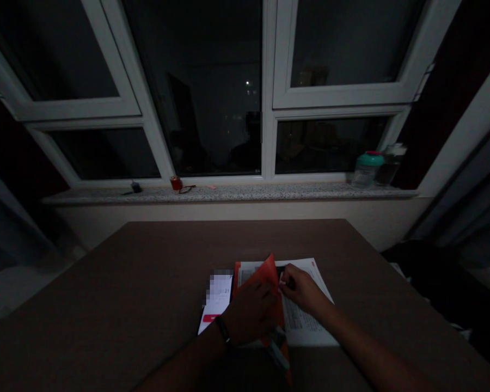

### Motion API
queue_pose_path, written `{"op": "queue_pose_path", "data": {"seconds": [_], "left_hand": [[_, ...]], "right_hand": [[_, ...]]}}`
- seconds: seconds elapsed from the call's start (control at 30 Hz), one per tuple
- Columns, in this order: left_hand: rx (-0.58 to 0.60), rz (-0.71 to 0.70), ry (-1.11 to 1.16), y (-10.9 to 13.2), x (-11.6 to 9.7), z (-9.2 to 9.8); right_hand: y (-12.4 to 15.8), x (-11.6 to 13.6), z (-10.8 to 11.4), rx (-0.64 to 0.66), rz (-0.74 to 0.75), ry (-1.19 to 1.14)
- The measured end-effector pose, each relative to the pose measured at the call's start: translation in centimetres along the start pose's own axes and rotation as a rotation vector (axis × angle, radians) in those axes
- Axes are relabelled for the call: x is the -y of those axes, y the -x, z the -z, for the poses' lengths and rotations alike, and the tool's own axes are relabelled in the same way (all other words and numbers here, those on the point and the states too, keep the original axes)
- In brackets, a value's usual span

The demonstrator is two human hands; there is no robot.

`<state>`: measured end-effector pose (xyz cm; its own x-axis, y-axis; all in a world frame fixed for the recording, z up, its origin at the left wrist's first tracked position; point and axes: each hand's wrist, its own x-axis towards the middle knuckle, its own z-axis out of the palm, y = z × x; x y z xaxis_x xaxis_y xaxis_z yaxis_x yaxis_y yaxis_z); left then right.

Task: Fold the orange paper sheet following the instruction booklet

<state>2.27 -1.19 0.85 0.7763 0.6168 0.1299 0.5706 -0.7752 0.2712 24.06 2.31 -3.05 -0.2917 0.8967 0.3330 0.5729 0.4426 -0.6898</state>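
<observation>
An open book [310,324] with printed white pages lies on the table. Its orange cover [270,265] is lifted and bent, with one corner pointing up. My left hand [253,307], a dark band round its wrist, reaches across this cover with fingers curled on it. Just right of the cover, my right hand [300,286] is closed in a pinch near the book's inner edge. Something small and whitish shows at those fingertips, too dim to name. A phone [218,299] with a lit screen lies left of the book, partly behind my left hand.
The brown table [155,277] reaches toward a stone windowsill [237,192]. A teal-lidded jar [367,170] and a clear container [391,163] stand on the sill's right. Toward its left are a small red jar [176,183] and a dark little bottle [136,187].
</observation>
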Motion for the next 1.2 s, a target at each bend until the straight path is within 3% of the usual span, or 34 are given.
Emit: {"op": "queue_pose_path", "data": {"seconds": [0.5,0.87,1.2], "left_hand": [[-0.010,0.008,0.035,0.1,0.3,-0.5],[-0.022,0.010,0.005,0.1,0.4,-0.6],[-0.038,0.012,0.013,0.1,0.0,-0.3]], "right_hand": [[0.6,1.0,0.9,0.231,0.036,-0.118],[-0.1,-0.5,0.2,0.020,-0.035,0.012],[-0.2,-0.9,0.5,-0.062,-0.047,0.074]]}}
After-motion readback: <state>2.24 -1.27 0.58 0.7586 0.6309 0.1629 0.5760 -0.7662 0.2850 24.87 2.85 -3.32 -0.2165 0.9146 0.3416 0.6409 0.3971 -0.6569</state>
